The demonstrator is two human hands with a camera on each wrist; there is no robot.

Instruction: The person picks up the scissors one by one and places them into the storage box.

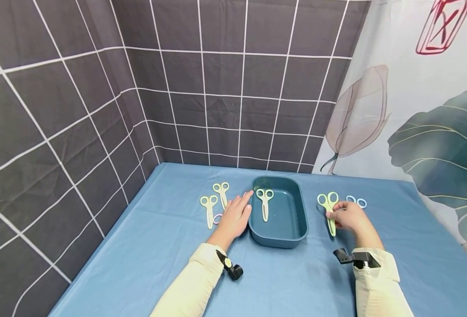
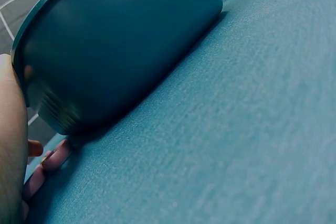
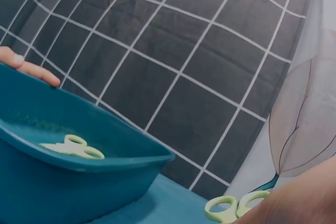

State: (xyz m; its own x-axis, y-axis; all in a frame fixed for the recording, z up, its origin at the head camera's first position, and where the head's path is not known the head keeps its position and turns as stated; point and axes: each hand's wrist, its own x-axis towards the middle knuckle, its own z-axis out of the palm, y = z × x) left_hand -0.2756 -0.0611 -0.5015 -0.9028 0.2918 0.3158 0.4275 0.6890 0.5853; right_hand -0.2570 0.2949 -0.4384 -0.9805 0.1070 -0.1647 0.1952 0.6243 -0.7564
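My left hand (image 1: 235, 216) lies along the left side of a dark teal plastic bin (image 1: 278, 242), its fingers extended and touching the rim. Inside the bin is one pair of pale yellow-green scissors (image 1: 265, 211), handles toward the back. To the right of the bin, my right hand (image 1: 351, 216) pinches another pair of yellow-green scissors (image 1: 331, 225) by the side, blades pointing toward me. In the right wrist view only the handles (image 3: 223, 214) of that pair show beside my hand.
Two pale yellow-green scissors (image 1: 209, 215) (image 1: 223, 200) lie left of the bin, with pink-handled scissors (image 2: 58, 156) partly hidden by my left hand. Blue-handled scissors (image 1: 357, 204) lie behind my right hand. A blue cloth (image 1: 273, 281) covers the table; a tile-patterned curtain (image 1: 221, 75) hangs behind.
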